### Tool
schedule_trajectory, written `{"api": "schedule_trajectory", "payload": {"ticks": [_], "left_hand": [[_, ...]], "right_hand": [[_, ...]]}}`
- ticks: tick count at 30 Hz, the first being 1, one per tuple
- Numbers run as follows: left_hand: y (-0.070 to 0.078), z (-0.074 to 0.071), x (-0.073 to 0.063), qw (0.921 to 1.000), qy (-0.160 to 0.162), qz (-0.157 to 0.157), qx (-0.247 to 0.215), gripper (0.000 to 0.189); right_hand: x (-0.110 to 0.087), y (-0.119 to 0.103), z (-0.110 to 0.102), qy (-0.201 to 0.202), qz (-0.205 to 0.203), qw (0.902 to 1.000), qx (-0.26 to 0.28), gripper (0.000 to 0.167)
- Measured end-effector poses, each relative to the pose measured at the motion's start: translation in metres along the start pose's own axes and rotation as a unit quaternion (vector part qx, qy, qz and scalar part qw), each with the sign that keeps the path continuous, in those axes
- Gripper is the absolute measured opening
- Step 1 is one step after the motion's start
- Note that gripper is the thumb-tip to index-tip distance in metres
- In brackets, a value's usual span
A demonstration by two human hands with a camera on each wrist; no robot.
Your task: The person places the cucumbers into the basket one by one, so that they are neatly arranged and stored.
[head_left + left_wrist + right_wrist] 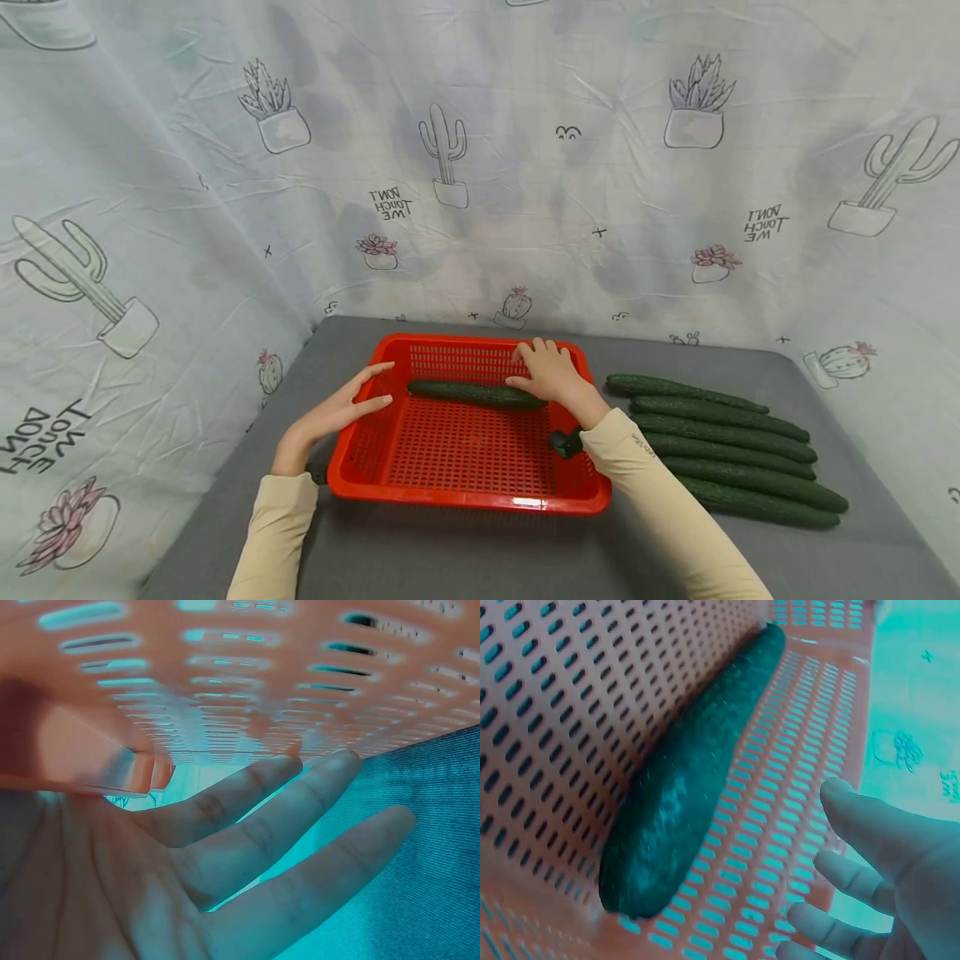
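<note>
A red perforated plastic basket (468, 498) stands on the grey table, with a single dark green cucumber (465, 393) lying across its floor near the far wall. My left hand (341, 410) is at the basket's left side, thumb and a finger reaching over the rim. In the left wrist view, straight fingers (300, 847) extend along the outside of the slotted wall. Above the cucumber's right end hovers my right hand (553, 375), fingers loosely bent. The right wrist view shows that hand (900, 877) apart from the cucumber (694, 772), holding nothing.
Several more cucumbers (727, 442) lie side by side on the grey table (450, 558), right of the basket, partly behind my right sleeve (660, 508). A patterned cloth (510, 208) hangs behind and beside the table.
</note>
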State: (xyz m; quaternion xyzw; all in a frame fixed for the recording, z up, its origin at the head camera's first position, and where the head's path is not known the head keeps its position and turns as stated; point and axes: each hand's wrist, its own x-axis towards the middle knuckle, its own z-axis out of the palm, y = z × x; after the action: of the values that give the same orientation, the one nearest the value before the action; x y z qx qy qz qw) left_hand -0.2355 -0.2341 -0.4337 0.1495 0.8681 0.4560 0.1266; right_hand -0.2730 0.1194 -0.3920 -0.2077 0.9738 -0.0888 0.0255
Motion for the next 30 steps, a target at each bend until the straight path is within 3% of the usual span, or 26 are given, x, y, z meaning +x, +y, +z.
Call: {"api": "schedule_trajectory", "payload": {"ticks": [11, 23, 30], "left_hand": [[0.000, -0.002, 0.000, 0.9999, 0.002, 0.015, 0.003, 0.065], [-0.002, 0.000, -0.001, 1.0000, 0.003, 0.008, 0.003, 0.066], [-0.003, 0.001, 0.001, 1.0000, 0.000, 0.001, -0.004, 0.067]], "right_hand": [[-0.020, 0.020, -0.020, 0.028, -0.023, 0.9964, 0.077, 0.035], [-0.054, 0.038, -0.040, 0.075, -0.029, 0.9922, 0.095, 0.041], [-0.081, 0.055, -0.040, 0.109, -0.040, 0.9868, 0.112, 0.039]]}}
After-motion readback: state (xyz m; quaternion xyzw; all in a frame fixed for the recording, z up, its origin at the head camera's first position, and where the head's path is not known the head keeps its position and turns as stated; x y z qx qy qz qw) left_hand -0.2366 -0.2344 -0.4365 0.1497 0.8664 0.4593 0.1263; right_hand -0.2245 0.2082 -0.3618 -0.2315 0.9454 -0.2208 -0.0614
